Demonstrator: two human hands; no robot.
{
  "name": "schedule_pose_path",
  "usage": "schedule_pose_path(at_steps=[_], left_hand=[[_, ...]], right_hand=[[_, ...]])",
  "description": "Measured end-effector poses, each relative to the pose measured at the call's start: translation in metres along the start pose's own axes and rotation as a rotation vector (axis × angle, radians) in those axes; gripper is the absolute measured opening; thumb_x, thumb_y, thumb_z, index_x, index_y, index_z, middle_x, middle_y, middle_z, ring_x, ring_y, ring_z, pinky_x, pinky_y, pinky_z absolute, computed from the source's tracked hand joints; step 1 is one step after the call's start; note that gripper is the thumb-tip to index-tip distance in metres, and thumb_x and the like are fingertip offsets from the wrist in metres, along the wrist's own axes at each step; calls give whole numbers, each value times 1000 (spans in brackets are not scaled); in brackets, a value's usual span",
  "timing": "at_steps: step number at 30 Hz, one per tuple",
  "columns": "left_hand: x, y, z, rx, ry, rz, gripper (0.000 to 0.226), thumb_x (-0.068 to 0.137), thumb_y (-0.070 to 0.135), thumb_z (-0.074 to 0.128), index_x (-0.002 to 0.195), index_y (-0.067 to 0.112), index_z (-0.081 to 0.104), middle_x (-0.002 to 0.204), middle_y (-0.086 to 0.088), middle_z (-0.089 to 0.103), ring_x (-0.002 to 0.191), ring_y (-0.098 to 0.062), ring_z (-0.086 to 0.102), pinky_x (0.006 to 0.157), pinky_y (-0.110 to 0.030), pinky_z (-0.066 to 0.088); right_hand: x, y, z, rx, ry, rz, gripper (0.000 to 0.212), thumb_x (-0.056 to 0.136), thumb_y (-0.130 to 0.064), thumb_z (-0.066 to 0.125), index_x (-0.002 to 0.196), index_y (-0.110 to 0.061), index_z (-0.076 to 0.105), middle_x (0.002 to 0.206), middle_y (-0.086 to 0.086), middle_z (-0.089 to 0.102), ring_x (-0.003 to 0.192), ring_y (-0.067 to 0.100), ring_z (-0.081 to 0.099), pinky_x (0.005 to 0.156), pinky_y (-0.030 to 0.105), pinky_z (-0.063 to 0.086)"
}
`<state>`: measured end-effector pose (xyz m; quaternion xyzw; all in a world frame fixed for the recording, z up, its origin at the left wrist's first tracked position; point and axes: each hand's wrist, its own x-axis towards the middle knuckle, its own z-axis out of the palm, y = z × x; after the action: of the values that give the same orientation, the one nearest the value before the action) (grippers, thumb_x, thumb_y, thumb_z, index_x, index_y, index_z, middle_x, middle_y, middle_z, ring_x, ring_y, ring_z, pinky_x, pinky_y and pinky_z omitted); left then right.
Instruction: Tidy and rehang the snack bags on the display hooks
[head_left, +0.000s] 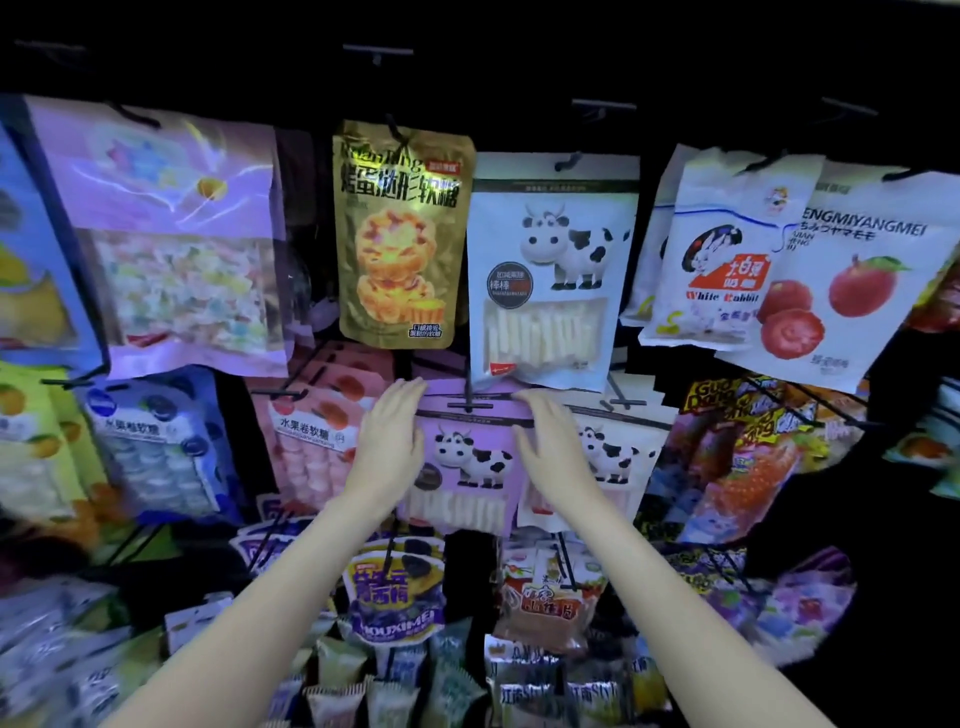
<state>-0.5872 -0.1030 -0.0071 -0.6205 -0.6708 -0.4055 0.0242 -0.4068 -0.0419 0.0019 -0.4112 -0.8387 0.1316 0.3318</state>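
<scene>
fingers (402, 397) of both hands are lying straight and close together, flanking the purple cow bag (470, 457) without gripping it. left hand (389, 441) is resting at the bag's left edge, right hand (553, 449) at its right edge. purple cow bag is hanging in the middle row, long axis vertical, printed face toward the camera, top at the hook (470, 404). white cow bag (550, 270) is hanging above, gold egg-tart bag (402, 239) beside it.
</scene>
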Motion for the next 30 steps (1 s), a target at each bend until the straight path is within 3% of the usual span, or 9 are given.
schedule_pose_path(at_steps=[5, 10, 14, 18, 23, 25, 27, 30], left_hand=[[19, -3, 5, 315, -123, 69, 36, 97, 12, 39, 131, 11, 49, 149, -2, 33, 143, -18, 15, 115, -39, 1], [30, 2, 5, 453, -221, 65, 45, 92, 21, 43, 136, 11, 40, 154, 4, 21, 140, -18, 15, 113, -39, 3], [36, 5, 6, 482, -253, 66, 50, 90, 23, 45, 138, 10, 39, 154, 1, 24, 138, -21, 19, 113, -36, 6], [45, 9, 9, 505, -309, 19, 55, 91, 23, 45, 142, 8, 30, 154, -1, 22, 141, -20, 15, 115, -43, 4], [48, 12, 12, 530, -300, -4, 60, 91, 26, 46, 144, 7, 25, 153, -1, 22, 141, -21, 15, 114, -47, 2], [44, 9, 13, 524, -261, 17, 60, 90, 24, 46, 144, 7, 26, 153, -2, 23, 142, -21, 14, 114, -46, 1], [31, 4, 14, 439, -116, 70, 56, 87, 19, 47, 139, 4, 35, 148, -9, 33, 139, -26, 24, 114, -46, 7], [-1, -2, 18, 222, 189, 125, 44, 78, 19, 37, 115, 5, 55, 121, -11, 55, 112, -24, 44, 99, -37, 28]], right_hand=[[18, -5, 9, -111, 45, 45, 38, 95, -8, 44, 133, -8, 43, 133, 7, 47, 126, 25, 36, 102, 31, 25], [25, -4, 18, -143, -19, 26, 33, 95, -7, 44, 127, -4, 49, 136, 9, 43, 127, 26, 34, 107, 31, 25], [31, -2, 21, -89, -63, 33, 30, 95, -6, 42, 123, 0, 51, 149, 10, 31, 137, 25, 24, 111, 27, 14], [35, 2, 22, -96, -80, 20, 25, 98, -8, 39, 116, 3, 53, 151, 12, 27, 141, 23, 18, 112, 25, 9], [39, 3, 21, -143, -85, 19, 28, 97, -9, 40, 121, 0, 52, 151, 10, 28, 138, 25, 22, 113, 31, 15], [36, 2, 20, -132, -59, 4, 31, 97, -8, 40, 125, 0, 51, 149, 10, 30, 137, 25, 24, 112, 29, 15], [24, 1, 18, -111, -5, -4, 31, 96, -6, 41, 126, -2, 49, 147, 10, 33, 135, 23, 26, 111, 26, 17], [-10, 10, 11, -43, 95, -10, 30, 95, -4, 43, 122, -3, 53, 138, 7, 43, 129, 19, 31, 101, 14, 19]])
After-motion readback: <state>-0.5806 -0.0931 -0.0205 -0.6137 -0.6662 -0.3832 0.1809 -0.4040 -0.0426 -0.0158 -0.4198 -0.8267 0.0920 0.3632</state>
